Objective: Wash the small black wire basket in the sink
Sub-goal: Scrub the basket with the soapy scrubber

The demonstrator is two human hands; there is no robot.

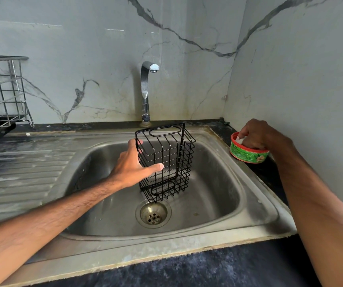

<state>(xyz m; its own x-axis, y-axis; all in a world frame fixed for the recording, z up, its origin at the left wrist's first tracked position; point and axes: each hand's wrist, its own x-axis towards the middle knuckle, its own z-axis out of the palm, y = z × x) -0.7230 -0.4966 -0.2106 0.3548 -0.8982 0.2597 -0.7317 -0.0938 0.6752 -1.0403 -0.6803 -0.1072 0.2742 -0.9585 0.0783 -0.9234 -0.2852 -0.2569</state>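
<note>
Left hand (133, 162): thumb across front, fingers wrapped behind left side of black wire basket (178, 154), held upright in sink (218, 204) basin over drain strainer (153, 213). Right hand (253, 134): fingers curled down into green tub (247, 155) at sink's right rim, onto white contents (239, 139); grip unclear.

black wire basket (166, 162), steel-grey sink (218, 204), green tub (247, 154) with red rim, grey-veined white marble wall (83, 59)

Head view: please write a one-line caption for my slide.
Left hand holds the black wire basket in the sink; right hand reaches into a green tub.
</note>
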